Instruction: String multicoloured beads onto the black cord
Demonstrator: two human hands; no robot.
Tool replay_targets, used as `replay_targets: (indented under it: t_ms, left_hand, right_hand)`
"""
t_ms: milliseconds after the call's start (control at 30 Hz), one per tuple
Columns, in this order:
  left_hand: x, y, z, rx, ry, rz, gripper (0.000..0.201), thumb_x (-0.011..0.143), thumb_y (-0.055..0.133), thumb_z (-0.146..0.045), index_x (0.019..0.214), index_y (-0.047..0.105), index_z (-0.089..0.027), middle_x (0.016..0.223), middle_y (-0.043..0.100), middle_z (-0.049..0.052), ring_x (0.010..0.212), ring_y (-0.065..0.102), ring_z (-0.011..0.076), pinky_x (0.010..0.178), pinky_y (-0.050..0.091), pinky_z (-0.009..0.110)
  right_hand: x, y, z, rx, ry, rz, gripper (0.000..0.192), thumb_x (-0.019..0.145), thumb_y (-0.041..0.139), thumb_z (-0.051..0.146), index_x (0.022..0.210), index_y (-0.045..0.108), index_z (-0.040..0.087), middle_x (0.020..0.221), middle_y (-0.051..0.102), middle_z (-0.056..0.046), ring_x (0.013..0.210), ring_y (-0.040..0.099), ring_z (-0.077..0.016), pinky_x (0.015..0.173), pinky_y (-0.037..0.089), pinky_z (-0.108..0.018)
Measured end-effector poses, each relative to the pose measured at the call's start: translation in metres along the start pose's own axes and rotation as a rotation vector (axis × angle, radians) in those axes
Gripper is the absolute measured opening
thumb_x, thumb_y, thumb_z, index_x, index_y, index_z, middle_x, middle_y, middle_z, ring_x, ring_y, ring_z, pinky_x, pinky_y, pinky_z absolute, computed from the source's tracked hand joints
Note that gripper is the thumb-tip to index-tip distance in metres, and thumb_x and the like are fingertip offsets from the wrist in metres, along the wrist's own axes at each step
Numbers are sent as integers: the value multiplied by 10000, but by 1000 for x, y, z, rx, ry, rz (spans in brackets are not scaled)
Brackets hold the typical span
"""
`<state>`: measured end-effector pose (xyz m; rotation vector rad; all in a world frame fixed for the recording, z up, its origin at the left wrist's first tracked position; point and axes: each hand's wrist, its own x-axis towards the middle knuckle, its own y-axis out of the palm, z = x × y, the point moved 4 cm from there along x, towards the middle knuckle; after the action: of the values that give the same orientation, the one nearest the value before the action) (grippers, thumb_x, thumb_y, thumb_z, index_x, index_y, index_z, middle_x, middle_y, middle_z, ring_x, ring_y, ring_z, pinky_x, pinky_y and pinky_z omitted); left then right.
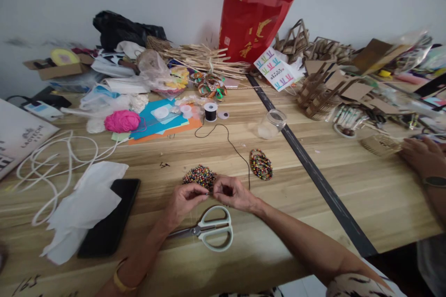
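My left hand point(186, 202) and my right hand point(235, 192) meet fingertip to fingertip low over the table, both pinched. A tiny bead point(207, 193) shows at the left fingertips. The black cord point(230, 141) runs from its spool point(210, 111) down behind my right hand, which seems to grip its end; the fingers hide that end. Just beyond the hands lies a heap of multicoloured beads point(198, 176). Strung bead bracelets point(261, 165) rest to the right of it. Scissors point(212, 229) with pale green handles lie just below my hands.
A clear plastic jar point(272, 124) stands near the black strip point(313, 176) across the table. At left are a dark phone-like slab point(113, 222), white paper point(83, 209) and a white cable point(69, 148). Another person's hand point(425, 158) rests at right. A red bag point(254, 14) stands behind.
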<state>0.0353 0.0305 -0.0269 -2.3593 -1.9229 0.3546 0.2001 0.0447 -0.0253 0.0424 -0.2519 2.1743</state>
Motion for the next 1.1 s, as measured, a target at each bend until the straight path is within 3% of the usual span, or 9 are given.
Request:
replay_targets:
  t_ms: [1100]
  left_hand:
    - [-1, -2, -1, 22, 43, -4, 93, 630, 693, -193, 706, 726, -150, 693, 745, 38, 635, 661, 164, 617, 521, 234]
  right_hand:
    - [0, 0, 3, -16, -4, -3, 125, 783, 604, 234, 719, 568, 133, 708, 491, -8, 611, 446, -102, 534, 340, -206]
